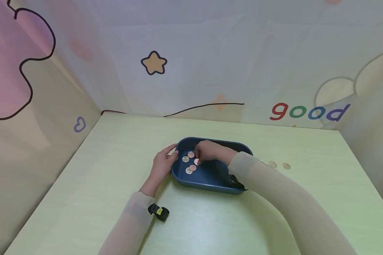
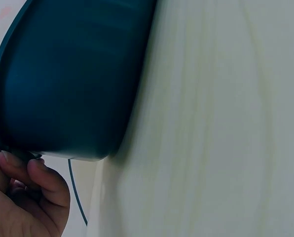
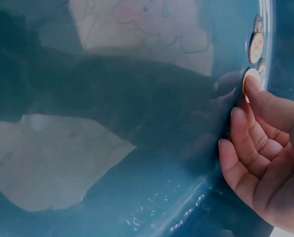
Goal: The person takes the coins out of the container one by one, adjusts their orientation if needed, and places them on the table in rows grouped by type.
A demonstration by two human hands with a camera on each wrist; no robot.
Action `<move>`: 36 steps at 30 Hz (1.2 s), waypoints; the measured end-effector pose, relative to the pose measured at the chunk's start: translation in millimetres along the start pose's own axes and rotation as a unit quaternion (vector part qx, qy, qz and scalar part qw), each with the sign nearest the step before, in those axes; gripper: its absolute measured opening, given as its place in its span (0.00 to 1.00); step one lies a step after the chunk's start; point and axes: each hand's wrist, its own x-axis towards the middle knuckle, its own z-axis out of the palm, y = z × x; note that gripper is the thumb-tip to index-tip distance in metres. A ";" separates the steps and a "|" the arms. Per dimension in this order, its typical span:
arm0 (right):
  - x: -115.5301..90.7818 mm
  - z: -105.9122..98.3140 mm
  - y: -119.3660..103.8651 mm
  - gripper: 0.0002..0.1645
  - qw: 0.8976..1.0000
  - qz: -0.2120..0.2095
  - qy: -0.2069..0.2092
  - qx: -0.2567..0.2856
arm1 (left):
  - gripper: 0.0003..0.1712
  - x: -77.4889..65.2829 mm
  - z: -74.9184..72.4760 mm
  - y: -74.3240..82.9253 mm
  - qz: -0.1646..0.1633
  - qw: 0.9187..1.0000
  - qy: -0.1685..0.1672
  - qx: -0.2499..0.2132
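A dark blue rectangular tray [image 1: 207,186] with rounded corners sits on the table. My left hand [image 1: 162,164] grips its left end, with the thumb at the rim; in the left wrist view its curled fingers [image 2: 49,183] meet the tray's outer wall [image 2: 73,84]. My right hand [image 1: 209,150] reaches down into the tray from the right. Between its thumb and fingers it pinches a copper-coloured coin [image 3: 249,84] close to the tray floor. Several silvery and copper coins [image 1: 190,154] lie in the left part of the tray, some overlapping.
Gold-coloured coins [image 1: 286,165] lie on the pale green table [image 1: 115,219] right of the tray, partly behind the right sleeve [image 1: 274,184]. A printed cloth wall [image 1: 198,63] rises behind the table and along its sides. A black strap device [image 1: 159,212] is on the left wrist.
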 end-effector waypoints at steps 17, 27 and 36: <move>-12.5 -25.9 -2.7 0.08 0.999 -0.003 -0.003 0.046 | 0.26 -0.1 0.1 -0.7 -0.002 1.000 0.003 -0.002; -36.0 -51.4 -3.2 0.07 0.996 -0.020 0.037 0.084 | 0.26 -0.2 0.5 0.9 -0.003 1.000 0.002 -0.002; -63.6 -61.8 0.6 0.08 0.993 -0.025 0.073 0.086 | 0.26 -1.2 0.4 2.0 -0.005 1.000 0.004 -0.002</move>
